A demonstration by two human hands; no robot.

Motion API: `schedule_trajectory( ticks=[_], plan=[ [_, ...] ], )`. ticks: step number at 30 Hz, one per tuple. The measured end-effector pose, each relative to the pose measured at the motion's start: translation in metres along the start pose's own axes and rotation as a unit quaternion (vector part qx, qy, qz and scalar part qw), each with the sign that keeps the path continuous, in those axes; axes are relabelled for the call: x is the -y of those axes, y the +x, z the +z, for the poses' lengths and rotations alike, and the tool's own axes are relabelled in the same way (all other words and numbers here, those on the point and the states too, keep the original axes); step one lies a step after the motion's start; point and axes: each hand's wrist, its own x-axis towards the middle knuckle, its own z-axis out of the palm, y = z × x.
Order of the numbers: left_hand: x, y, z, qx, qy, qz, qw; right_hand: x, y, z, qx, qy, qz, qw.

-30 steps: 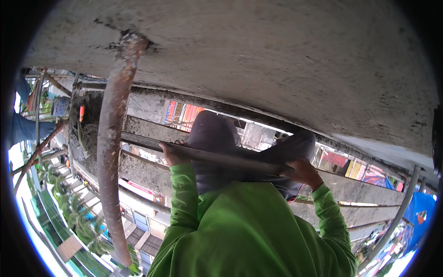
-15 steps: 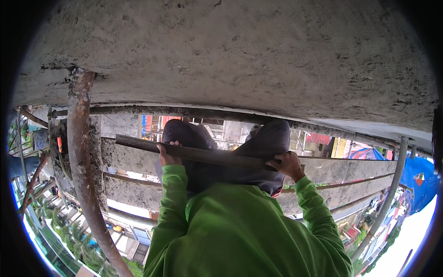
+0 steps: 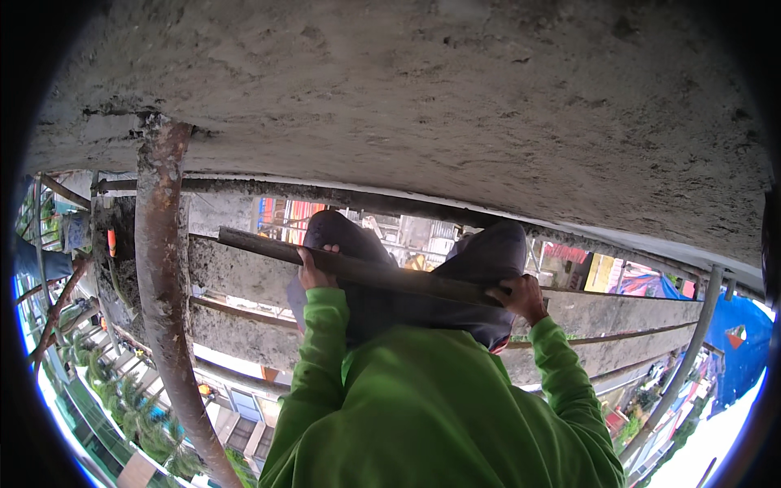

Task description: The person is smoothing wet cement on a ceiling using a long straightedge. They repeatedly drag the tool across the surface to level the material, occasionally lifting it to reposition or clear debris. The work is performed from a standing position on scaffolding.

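Note:
A long, straight, grey-brown screed bar [image 3: 390, 277] lies across in front of my body, over my dark-trousered legs, its left end a little farther out than its right. My left hand [image 3: 317, 267] grips it left of the middle, with fingertips showing over the far edge. My right hand [image 3: 521, 296] is closed around it close to the right end. The bar stays apart from the rough grey cement-plastered wall [image 3: 407, 106] that fills the far part of the view.
I squat on scaffold planks [image 3: 618, 312] with gaps between them and a drop to rooftops below. A rusty upright pole [image 3: 163, 244] stands at the left, another pole [image 3: 683, 350] at the right. Blue sheeting [image 3: 739, 337] hangs far right. Part of another person [image 3: 45, 264] shows far left.
The view has turned slightly, so the poles, planks and hands appear farther right. Both hands keep the same hold on the screed bar.

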Motion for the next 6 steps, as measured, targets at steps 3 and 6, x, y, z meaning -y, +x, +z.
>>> schedule_trajectory(
  ticks=[3, 6],
  plan=[
    [0.0004, 0.0033, 0.0037, -0.016, 0.003, -0.004, 1.000, -0.0033, 0.0032, 0.0013, 0.016, 0.001, 0.011, 1.000],
    [0.0004, 0.0039, 0.0058, -0.019, 0.006, 0.003, 1.000, 0.0038, 0.0056, -0.0045, 0.017, 0.034, 0.031, 0.999]
  ],
)
